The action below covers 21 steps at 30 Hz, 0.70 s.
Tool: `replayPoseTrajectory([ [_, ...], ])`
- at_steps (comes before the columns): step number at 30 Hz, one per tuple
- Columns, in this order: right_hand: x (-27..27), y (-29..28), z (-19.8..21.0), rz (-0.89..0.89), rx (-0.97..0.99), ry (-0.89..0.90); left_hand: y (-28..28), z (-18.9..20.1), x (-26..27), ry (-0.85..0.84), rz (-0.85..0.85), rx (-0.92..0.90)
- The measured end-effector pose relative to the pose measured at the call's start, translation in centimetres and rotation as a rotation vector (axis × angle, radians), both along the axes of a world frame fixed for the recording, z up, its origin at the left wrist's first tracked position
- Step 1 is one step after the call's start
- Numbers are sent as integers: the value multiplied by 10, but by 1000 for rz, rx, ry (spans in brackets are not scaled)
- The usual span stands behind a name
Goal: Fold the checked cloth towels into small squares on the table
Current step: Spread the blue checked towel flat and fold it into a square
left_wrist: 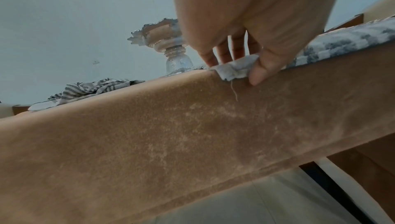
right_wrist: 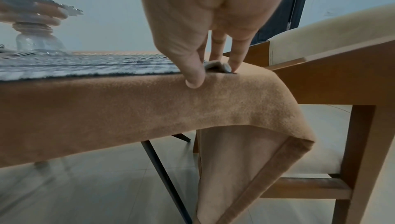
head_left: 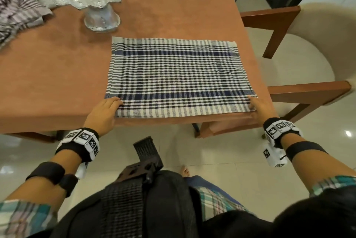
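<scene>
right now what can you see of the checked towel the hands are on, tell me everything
The checked towel is woven cloth, white crossed with black lines and two dark blue bands. It lies flat, spread as a rectangle on the tan-covered table, its near edge along the table's near edge, by the right corner. The left hand pinches its near left corner, thumb below and fingers above; the right hand pinches the near right corner. A loose thread hangs from the left corner.
</scene>
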State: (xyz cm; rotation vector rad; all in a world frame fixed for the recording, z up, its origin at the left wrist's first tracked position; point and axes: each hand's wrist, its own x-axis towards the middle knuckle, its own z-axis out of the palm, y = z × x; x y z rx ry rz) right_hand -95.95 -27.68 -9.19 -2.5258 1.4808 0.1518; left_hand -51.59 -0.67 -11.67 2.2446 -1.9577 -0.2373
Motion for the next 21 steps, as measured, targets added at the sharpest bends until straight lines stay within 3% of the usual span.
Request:
replayPoseTrajectory([
  [9,8,-6,3,-146,7,-18,8,-8,5,-50,-52,-61],
  [12,2,-1,-6,-104,-49,40,7,-8,5,-103,-77,-43],
  [15,-2,1,-14,-44,-104,132,5,-2,6,-45,-54,-57],
  [21,-1,1,-7,-80,-118,69,7,12,7,38,26,-108],
])
